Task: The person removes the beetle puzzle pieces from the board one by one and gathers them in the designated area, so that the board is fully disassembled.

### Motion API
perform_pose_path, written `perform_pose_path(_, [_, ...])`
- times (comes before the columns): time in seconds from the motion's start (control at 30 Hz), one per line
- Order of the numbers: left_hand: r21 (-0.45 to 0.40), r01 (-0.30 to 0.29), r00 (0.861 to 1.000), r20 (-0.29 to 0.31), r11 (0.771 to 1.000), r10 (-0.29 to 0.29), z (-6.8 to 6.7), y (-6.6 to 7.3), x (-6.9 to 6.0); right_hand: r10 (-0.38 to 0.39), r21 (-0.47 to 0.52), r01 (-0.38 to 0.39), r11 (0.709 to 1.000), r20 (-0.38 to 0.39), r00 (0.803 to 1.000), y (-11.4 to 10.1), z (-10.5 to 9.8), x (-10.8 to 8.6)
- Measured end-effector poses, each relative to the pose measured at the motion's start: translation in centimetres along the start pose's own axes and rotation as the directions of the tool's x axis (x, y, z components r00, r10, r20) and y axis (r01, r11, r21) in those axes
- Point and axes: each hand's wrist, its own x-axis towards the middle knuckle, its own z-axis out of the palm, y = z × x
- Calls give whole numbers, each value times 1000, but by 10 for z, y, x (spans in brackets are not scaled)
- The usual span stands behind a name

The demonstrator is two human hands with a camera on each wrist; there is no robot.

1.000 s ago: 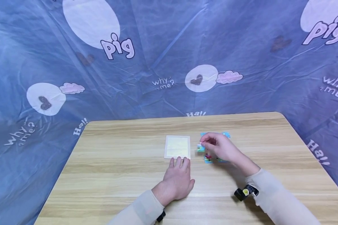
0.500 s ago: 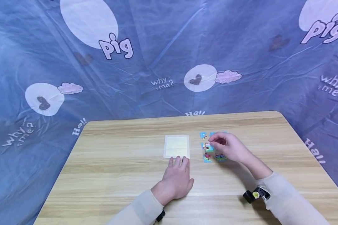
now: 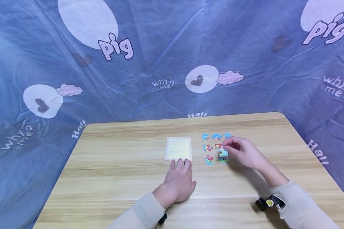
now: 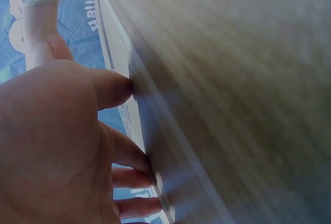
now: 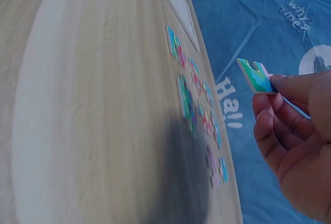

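My right hand point(image 3: 244, 153) pinches a green and light blue jigsaw puzzle piece point(image 5: 256, 80) between thumb and fingertips, lifted above the table. Below and to the left of it, several colourful puzzle pieces point(image 3: 216, 136) lie apart in rough rows; the held piece and my hand cover some of them. My left hand point(image 3: 177, 182) rests on the wood with its fingers fairly straight, fingertips touching the near edge of a square white puzzle frame point(image 3: 168, 149). Inside that frame the base is pale yellow. The left wrist view shows the left fingertips point(image 4: 139, 208) against the table surface.
A wood-grain table point(image 3: 117, 152) carries everything. Behind it hangs a blue printed cloth point(image 3: 149, 105), also at both sides. A black wrist device point(image 3: 269, 203) is strapped to the right sleeve.
My right hand has moved rightward with the puzzle piece, from beside the frame across the scattered pieces, uncovering those on the left. My left hand stays at the frame's near edge.
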Motion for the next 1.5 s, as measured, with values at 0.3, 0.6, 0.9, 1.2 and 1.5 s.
perform_pose_path(0.3, [-5,-9,1000,-19,1000,9,3,-2,-1,36,-22,-37,999,-28,999,12,-5,-14])
perform_pose_path(0.6, [21,-10,999,-32,1000,11,3,-2,0,53,-21,-54,998,-40,998,25,-10,-22])
perform_pose_path(0.9, [34,-16,999,-50,999,17,4,-2,0,82,-62,-83,995,-11,997,31,-12,-24])
perform_pose_path(1.2, [49,-17,999,-38,999,19,2,-2,-2,125,-102,-123,987,12,992,38,-9,-26])
perform_pose_path(1.5, [38,-18,999,-33,999,19,0,-1,-3,108,-229,-116,967,-49,993,41,-3,-26])
